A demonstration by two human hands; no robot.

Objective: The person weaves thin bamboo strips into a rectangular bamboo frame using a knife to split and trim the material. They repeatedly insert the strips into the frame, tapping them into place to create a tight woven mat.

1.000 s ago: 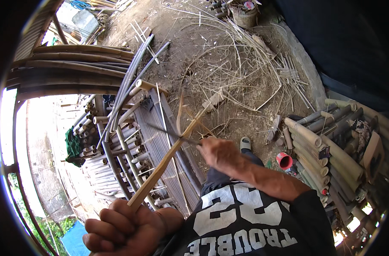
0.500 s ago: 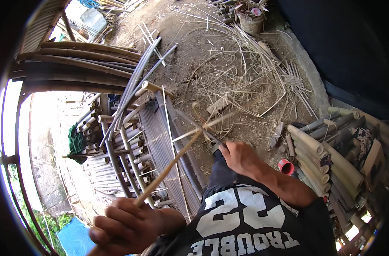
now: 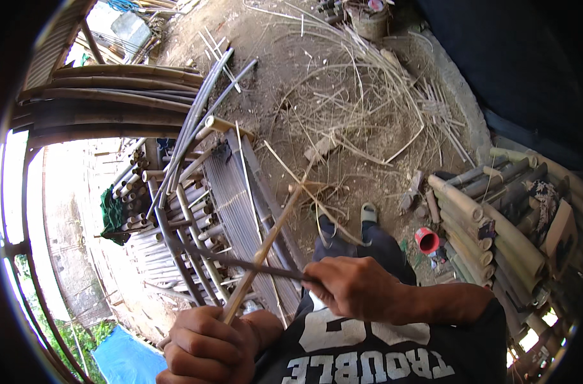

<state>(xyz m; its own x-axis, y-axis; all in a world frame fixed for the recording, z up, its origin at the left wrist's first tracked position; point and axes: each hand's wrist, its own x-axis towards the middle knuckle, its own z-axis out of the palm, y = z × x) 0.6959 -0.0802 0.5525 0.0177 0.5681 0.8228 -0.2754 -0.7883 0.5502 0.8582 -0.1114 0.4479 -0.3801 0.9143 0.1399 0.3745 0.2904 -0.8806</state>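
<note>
In my left hand (image 3: pixel 208 345), closed low in front of me, is a pale bamboo stick (image 3: pixel 275 225) that slants up and away from my body. Thinner strips (image 3: pixel 280 159) cross or split away at its far end, and some curl down near my legs. My right hand (image 3: pixel 362 288) is closed around the handle end of a long, dark knife (image 3: pixel 224 259); its grip is hidden in my fingers. The knife's blade lies across the stick a short way above my left hand and points to the left.
A narrow ridged bench (image 3: pixel 230 208) stands left of my legs. Bamboo poles are stacked at the right (image 3: pixel 461 208) and on a rack at the left (image 3: pixel 144 240). Shavings and loose strips (image 3: pixel 362 121) litter the dirt floor. A red pot (image 3: pixel 426 240) stands by the right stack.
My right hand has drawn the knife from the stick's far, crossed end back toward my body, close to my left hand. My left hand has shifted slightly right, still gripping the stick.
</note>
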